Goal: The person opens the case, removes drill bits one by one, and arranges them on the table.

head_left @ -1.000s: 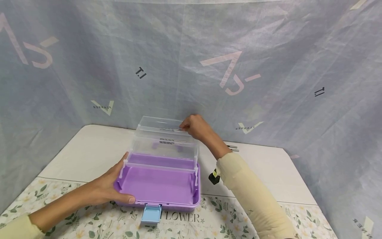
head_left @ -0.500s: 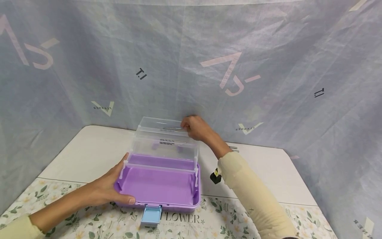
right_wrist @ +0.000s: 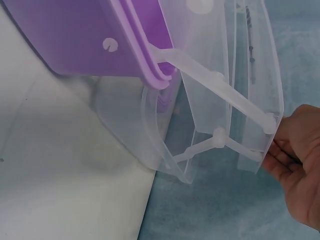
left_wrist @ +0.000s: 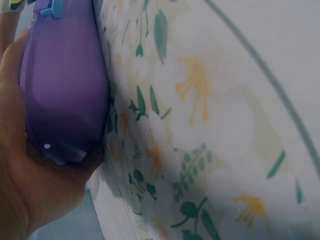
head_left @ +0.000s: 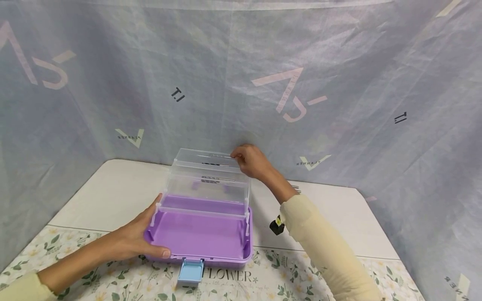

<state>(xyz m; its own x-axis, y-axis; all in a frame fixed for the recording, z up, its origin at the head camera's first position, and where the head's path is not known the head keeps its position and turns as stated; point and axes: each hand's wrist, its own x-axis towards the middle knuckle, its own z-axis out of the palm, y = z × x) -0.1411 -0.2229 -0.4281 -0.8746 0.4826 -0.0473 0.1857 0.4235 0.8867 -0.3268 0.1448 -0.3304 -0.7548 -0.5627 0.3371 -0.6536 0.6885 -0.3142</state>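
At the centre of the head view, the left hand [head_left: 132,236] grips the end of the purple toolbox [head_left: 203,237], probably for steadying it. Higher, the right hand [head_left: 253,161] seems to pinch a drill bit [head_left: 222,156] by its end, lengthwise along the top clear tray [head_left: 187,155]; its fingertips are partly hidden in the right wrist view.

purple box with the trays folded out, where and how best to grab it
By the purple base, likely at its two end walls, coming in from left and right. The left hand spans the left end. The clear trays fan up behind on thin link arms, and the front carries the blue latch.
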